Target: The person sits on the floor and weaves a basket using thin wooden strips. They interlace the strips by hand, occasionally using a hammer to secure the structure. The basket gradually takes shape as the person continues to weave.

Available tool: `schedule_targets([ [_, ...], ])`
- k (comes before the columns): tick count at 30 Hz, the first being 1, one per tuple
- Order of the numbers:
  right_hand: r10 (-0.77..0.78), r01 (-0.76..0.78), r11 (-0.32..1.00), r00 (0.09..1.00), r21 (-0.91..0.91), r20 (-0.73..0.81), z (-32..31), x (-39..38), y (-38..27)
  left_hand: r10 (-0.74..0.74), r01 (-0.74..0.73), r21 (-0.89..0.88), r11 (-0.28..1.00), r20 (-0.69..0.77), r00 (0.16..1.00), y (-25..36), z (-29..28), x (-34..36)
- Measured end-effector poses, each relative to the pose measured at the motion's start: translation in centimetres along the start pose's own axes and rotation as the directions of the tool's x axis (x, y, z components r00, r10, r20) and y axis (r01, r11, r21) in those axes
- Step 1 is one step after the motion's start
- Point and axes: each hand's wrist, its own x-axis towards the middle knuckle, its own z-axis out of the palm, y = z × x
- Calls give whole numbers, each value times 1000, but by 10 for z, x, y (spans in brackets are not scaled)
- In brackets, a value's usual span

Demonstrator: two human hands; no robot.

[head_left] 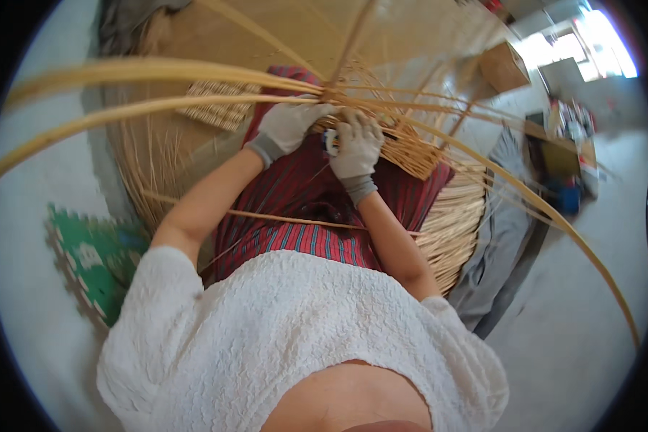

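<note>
A partly woven wicker basket piece lies over my lap, which is covered by a red and dark striped cloth. Long pale wicker rods fan out from it to both sides and away from me. My left hand, in a white glove with a grey cuff, pinches the rods where they meet at the weave. Close beside it my right hand, gloved alike, has its fingers curled over the weave's edge on the rods. A small white and blue thing shows by my right palm; its kind is unclear.
A woven wicker panel lies on the brown sheet ahead. To my right is a bundle of cut rods beside grey cloth. Green foam matting lies at left. A cardboard box stands far right. Rods reach widely across both sides.
</note>
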Motion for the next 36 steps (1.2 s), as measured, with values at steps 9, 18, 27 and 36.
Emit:
schedule_targets([
  [9, 532, -692, -32, 599, 721, 598, -62, -67, -9, -37, 43, 117, 992, -56, 998, 24, -13, 6],
  [18, 422, -620, -419, 514, 664, 747, -55, -93, 1, -341, 363, -382, 850, 125, 932, 103, 10, -27],
  [27, 468, -577, 617, 816, 535, 340, -101, -89, -14, -235, 614, -569, 547, 600, 765, 123, 33, -45],
  [36, 529, -488, 559, 833, 670, 165, -159, -130, -11, -536, 759, -617, -206, 720, 441, 126, 48, -50],
])
